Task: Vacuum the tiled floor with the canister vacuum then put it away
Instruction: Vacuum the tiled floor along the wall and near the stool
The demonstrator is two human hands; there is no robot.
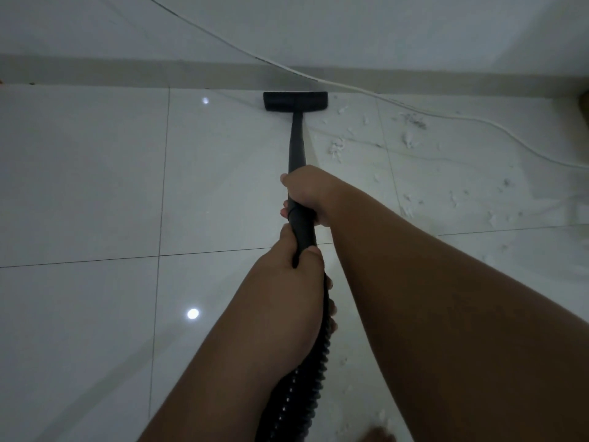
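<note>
Glossy white tiled floor (95, 186) meets a grey skirting edge, where the black vacuum nozzle (295, 101) rests. Left hand (287, 269) and right hand (306, 196) clench the black wand (297, 145). White debris scraps (414, 145) remain rightward, so vacuuming looks unfinished.

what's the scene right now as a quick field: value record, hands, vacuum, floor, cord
right hand: gripping the black wand, further forward
left hand: gripping where wand meets ribbed hose
floor head: on the tiles, at the foot of the wall
tiled floor: glossy, looks clean left of the wand
debris: white scraps scattered right of the wand
white cord: runs down the wall and across the floor at right
</note>
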